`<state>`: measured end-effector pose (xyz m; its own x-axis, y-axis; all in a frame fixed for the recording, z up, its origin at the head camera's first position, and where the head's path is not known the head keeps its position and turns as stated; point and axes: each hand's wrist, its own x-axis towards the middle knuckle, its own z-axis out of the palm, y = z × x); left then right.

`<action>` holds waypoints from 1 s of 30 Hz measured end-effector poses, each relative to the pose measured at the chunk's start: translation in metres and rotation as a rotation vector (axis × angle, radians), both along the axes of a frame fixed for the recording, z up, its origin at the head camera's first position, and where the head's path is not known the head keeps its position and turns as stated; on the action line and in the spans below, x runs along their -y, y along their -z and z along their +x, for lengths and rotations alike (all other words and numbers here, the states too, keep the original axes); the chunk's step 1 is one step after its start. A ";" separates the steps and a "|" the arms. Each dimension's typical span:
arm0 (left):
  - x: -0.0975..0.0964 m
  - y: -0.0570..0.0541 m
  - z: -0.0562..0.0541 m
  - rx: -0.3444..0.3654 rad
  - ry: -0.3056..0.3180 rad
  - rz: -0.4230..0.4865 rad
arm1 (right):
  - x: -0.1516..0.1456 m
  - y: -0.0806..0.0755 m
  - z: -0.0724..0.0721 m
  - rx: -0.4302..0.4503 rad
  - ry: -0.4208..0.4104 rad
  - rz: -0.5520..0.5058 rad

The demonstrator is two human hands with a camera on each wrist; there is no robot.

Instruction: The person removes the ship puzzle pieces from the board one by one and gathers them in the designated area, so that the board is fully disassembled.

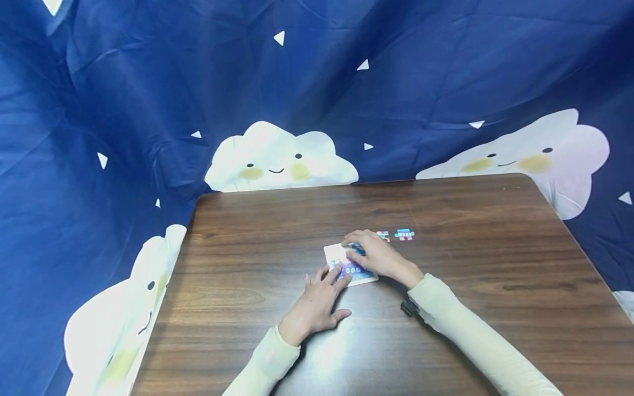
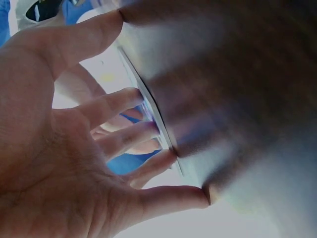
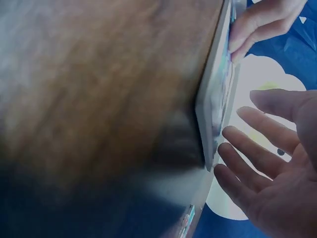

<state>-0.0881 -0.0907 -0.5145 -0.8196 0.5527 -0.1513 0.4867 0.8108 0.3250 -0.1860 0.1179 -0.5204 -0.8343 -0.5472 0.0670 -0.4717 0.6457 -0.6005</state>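
A small flat jigsaw board, white-rimmed with a blue and purple printed picture, lies on the wooden table. My left hand rests at its near left side, fingers spread and fairly straight, with fingertips on the board's edge. In the left wrist view the thumb and little finger reach down to the tabletop. My right hand is over the board's far right part, covering some of the picture. The right wrist view shows its fingers loosely extended beside the thick board edge, with nothing gripped between them.
Two small colourful jigsaw pieces, one blue and pink and another partly behind the right hand, lie beyond the board to the right. A dark blue curtain with white clouds hangs behind the brown table.
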 end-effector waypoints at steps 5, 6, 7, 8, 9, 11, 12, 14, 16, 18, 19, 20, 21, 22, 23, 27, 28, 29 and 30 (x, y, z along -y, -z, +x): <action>-0.001 -0.001 -0.001 0.010 0.001 -0.001 | 0.000 0.003 -0.001 0.003 -0.008 0.035; -0.001 -0.002 -0.001 0.009 0.001 -0.003 | -0.001 0.003 -0.001 0.007 -0.006 0.041; -0.001 -0.002 -0.001 0.008 0.001 -0.005 | -0.001 0.003 -0.002 0.009 -0.005 0.049; -0.001 -0.002 -0.001 0.010 0.000 -0.007 | -0.001 0.003 -0.002 0.010 -0.003 0.055; -0.001 -0.002 -0.001 0.011 -0.001 -0.009 | -0.002 0.002 -0.002 0.009 -0.003 0.062; -0.001 -0.001 -0.001 0.009 -0.002 -0.012 | -0.002 0.001 -0.003 0.007 -0.003 0.077; -0.001 -0.001 -0.001 0.009 -0.002 -0.014 | -0.003 0.001 -0.003 0.009 -0.001 0.082; -0.001 -0.001 -0.001 0.013 -0.003 -0.016 | -0.003 0.001 -0.003 0.014 0.004 0.092; -0.001 -0.001 -0.001 0.014 -0.003 -0.015 | -0.003 0.001 -0.003 0.011 0.007 0.108; -0.001 0.000 -0.001 0.017 -0.005 -0.015 | -0.003 0.001 -0.003 0.010 0.012 0.112; -0.001 -0.001 -0.001 0.019 -0.006 -0.017 | -0.003 0.001 -0.003 0.007 0.012 0.113; -0.001 -0.001 -0.001 0.020 -0.006 -0.018 | -0.003 0.001 -0.004 0.005 0.014 0.112; -0.001 -0.001 -0.001 0.022 -0.006 -0.020 | -0.004 0.001 -0.004 0.003 0.014 0.111; -0.001 -0.001 -0.001 0.017 -0.006 -0.020 | -0.004 0.001 -0.004 0.002 0.015 0.107; -0.001 -0.001 -0.001 0.016 -0.006 -0.021 | -0.005 0.001 -0.004 0.006 0.018 0.103; -0.001 -0.002 -0.001 0.013 -0.006 -0.024 | -0.008 0.002 -0.004 0.008 0.026 0.100; -0.001 -0.002 -0.001 0.012 -0.006 -0.025 | -0.009 0.002 -0.003 0.008 0.029 0.100; -0.001 -0.002 -0.001 0.017 -0.007 -0.027 | -0.010 0.002 -0.003 0.007 0.033 0.102; 0.000 -0.002 -0.001 0.018 -0.006 -0.026 | -0.011 0.002 -0.003 0.007 0.035 0.103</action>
